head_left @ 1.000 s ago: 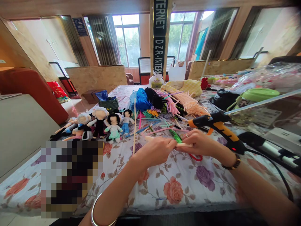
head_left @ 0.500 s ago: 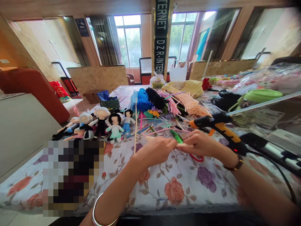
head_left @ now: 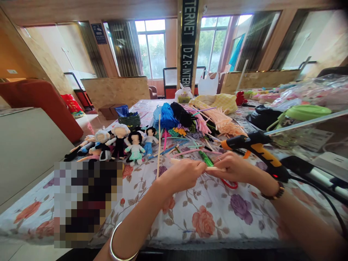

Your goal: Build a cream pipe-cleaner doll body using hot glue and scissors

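The white tablecloth point(head_left: 236, 232) is patterned with coral and purple roses point(head_left: 203, 222) toward five o'clock. A cream strip point(head_left: 216, 169) shows at four, a black-and-orange glue gun point(head_left: 255, 140) at three.

Head camera: we look from the wearer's head, forward and down. Left hand point(head_left: 187, 173) and right hand point(head_left: 234, 166) close, below centre; flowered tablecloth point(head_left: 178, 232) beneath; windows point(head_left: 156, 49) well beyond, upper frame.
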The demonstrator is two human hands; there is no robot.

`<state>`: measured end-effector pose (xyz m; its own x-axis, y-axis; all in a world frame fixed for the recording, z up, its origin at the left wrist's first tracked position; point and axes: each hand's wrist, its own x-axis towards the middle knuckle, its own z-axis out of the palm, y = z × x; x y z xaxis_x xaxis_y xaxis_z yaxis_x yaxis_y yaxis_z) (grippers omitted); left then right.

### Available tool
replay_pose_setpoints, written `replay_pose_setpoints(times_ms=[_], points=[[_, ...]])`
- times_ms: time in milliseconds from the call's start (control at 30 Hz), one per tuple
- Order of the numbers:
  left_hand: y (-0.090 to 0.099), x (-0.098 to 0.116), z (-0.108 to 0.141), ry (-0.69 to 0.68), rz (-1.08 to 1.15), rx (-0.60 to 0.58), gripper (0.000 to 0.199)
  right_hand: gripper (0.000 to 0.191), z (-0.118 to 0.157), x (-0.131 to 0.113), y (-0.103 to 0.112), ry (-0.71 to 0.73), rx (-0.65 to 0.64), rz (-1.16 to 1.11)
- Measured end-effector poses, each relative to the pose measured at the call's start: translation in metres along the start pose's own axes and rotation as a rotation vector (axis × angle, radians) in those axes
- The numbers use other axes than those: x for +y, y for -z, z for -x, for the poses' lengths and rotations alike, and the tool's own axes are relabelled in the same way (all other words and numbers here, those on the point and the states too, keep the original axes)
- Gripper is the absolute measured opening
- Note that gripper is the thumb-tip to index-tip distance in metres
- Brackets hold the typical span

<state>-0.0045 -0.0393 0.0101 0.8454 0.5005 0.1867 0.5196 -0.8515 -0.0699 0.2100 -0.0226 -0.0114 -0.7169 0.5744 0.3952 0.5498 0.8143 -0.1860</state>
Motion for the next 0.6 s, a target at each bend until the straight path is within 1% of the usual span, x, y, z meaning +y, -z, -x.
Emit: replay_pose_setpoints(times_ms=[100, 200, 267, 333, 400, 467, 533, 567, 600], points=[[-0.002, 0.000, 0.000, -0.002, -0.009, 0.001, 0.023, 0.052, 0.001, 0.000, -0.001, -0.002, 0.026, -0.006], [-0.005, 0.000, -0.001, 0.025, 0.015, 0.036, 0.022, 0.050, 0.001, -0.001, 0.001, -0.028, 0.048, 0.027], [-0.006, 0.000, -0.002, 0.079, 0.050, 0.097, 0.020, 0.040, 0.000, -0.004, 0.005, -0.096, 0.094, 0.041], [-0.008, -0.001, -0.003, 0.178, 0.131, 0.213, 0.018, 0.030, -0.002, -0.007, 0.010, -0.201, 0.190, 0.003], [-0.009, -0.002, -0.004, 0.318, 0.299, 0.384, 0.015, 0.034, -0.005, -0.011, 0.013, -0.313, 0.291, -0.078], [-0.010, -0.002, -0.007, 0.427, 0.542, 0.581, 0.018, 0.038, -0.008, -0.014, 0.012, -0.407, 0.344, -0.165], [-0.009, -0.001, -0.009, 0.491, 0.859, 0.752, 0.023, 0.039, -0.012, -0.015, 0.008, -0.483, 0.345, -0.224], [-0.009, -0.001, -0.011, 0.509, 1.055, 0.805, 0.023, 0.039, -0.015, -0.015, 0.006, -0.502, 0.343, -0.233], [-0.008, 0.000, -0.012, 0.512, 1.268, 0.834, 0.023, 0.037, -0.018, -0.015, 0.003, -0.507, 0.342, -0.230]])
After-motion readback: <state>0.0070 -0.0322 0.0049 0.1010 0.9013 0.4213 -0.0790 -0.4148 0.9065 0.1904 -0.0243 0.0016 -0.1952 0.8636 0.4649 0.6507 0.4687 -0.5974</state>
